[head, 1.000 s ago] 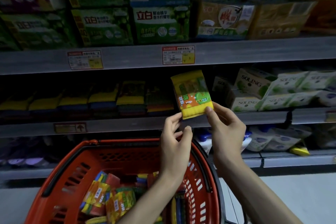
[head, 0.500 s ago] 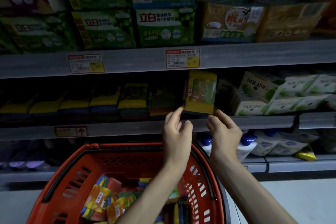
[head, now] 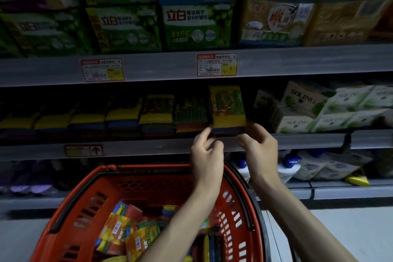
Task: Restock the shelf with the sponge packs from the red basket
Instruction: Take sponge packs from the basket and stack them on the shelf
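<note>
Head: sponge pack (head: 228, 108) label dim, unreadable

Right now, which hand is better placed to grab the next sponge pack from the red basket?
Probably the left hand. Both hands are at the lower edge of the sponge pack, but the left forearm lies over the red basket and its packs; the right hand and its forearm lie outside its rim.

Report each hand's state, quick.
Left hand: one finger touches the lower left corner of the sponge pack; grip cannot be told.
Right hand: pinches the sponge pack's lower right corner.
</note>
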Motion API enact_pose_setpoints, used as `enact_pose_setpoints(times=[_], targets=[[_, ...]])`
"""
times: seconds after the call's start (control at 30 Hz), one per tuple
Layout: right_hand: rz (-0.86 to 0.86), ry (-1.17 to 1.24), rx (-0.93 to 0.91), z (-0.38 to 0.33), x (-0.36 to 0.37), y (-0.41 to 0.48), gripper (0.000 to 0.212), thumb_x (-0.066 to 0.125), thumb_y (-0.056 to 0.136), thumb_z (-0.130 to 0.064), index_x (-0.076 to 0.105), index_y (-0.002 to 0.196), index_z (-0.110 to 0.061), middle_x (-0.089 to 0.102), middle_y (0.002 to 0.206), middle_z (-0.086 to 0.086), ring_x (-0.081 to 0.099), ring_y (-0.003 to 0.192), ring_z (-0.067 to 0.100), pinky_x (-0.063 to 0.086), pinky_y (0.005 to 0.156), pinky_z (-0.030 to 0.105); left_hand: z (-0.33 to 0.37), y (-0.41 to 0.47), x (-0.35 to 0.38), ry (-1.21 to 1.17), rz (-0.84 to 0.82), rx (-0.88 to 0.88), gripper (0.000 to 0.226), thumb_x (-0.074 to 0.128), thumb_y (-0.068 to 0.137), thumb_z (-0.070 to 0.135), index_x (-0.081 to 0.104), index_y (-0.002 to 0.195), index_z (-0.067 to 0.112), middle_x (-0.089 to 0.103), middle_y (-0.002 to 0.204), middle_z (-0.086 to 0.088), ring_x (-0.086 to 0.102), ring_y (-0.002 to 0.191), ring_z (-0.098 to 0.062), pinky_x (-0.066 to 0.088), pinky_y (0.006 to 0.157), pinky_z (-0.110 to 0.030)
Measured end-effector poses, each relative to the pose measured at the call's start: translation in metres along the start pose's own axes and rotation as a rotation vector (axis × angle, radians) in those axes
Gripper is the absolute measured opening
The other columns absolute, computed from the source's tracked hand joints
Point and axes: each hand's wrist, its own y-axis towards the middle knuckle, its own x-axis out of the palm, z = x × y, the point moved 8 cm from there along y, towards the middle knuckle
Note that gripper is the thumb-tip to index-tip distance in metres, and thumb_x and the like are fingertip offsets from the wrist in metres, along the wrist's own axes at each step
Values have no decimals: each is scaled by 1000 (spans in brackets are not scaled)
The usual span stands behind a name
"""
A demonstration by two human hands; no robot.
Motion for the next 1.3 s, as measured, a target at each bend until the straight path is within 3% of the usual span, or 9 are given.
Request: enact_pose_setpoints(times=[0.1, 0.3, 0.43, 0.5, 0.67, 0.9, 1.03, 1.2, 1.3], targets=[[-35, -28, -31, -6, 2, 5, 39, 59, 74, -23, 74, 110, -21, 77, 104, -3, 71, 102, 16, 55, 97, 50, 2, 1, 0, 0, 25, -5, 49, 57, 101, 11, 52, 148, 23, 67, 130, -2, 63, 105, 1, 44, 70, 3], [-59, -46, -17, -2, 3, 11, 34, 61, 74, -24, 73, 106, -21, 78, 99, -3, 72, 98, 17, 56, 96, 52, 8, 4, 0, -10, 72, -14, 46, 58, 100, 15, 54, 145, 24, 68, 126, 0, 65, 99, 1, 47, 66, -4], [-69, -59, -33, -3, 3, 11, 39, 62, 75, -27, 72, 112, -20, 77, 104, -2, 71, 102, 17, 55, 96, 52, 10, 5, 5, 12, 36, -17, 47, 58, 101, 17, 51, 147, 24, 62, 115, 18, 60, 85, 19, 43, 63, -2], [-70, -66, -38, -4, 1, 10, 41, 62, 76, -28, 71, 115, -21, 76, 107, -3, 70, 105, 17, 54, 98, 51, 11, 4, 7, 30, 19, -16, 49, 58, 101, 16, 50, 149, 21, 57, 125, 18, 56, 80, 27, 42, 62, 1], [-93, -58, -51, -8, -1, 7, 29, 64, 84, -17, 69, 109, -32, 74, 105, -14, 68, 105, 9, 54, 101, 45, 12, 4, 3, 21, 59, -23, 48, 60, 100, 18, 52, 148, 23, 64, 125, 7, 58, 87, 12, 41, 64, -3], [-138, -54, -66, -8, 0, 7, 37, 66, 88, -6, 65, 102, -40, 71, 102, -24, 66, 104, -3, 53, 100, 33, 11, 6, -5, 4, 122, 4, 40, 59, 100, 17, 60, 139, 24, 69, 123, 0, 66, 99, -3, 47, 74, -15], [-199, -76, -82, -10, 0, 6, 40, 65, 88, -3, 66, 104, -39, 71, 104, -23, 64, 101, -9, 51, 94, 25, 11, 6, -7, 19, 118, 17, 36, 59, 99, 18, 62, 134, 28, 72, 114, -1, 67, 94, -4, 47, 73, -18], [-208, -104, -98, -9, -2, 6, 46, 65, 79, -11, 65, 122, -27, 72, 115, -9, 65, 109, 7, 53, 98, 34, 13, 6, -11, 35, 115, 32, 37, 60, 99, 17, 61, 135, 27, 72, 108, 2, 66, 84, 1, 46, 66, -10], [-193, -102, -83, -9, -5, 6, 55, 63, 73, -18, 63, 128, -22, 71, 116, -9, 66, 108, 4, 54, 96, 32, 16, 3, -12, 36, 89, 49, 37, 61, 99, 13, 61, 134, 23, 71, 102, 6, 64, 74, 12, 47, 60, -6]])
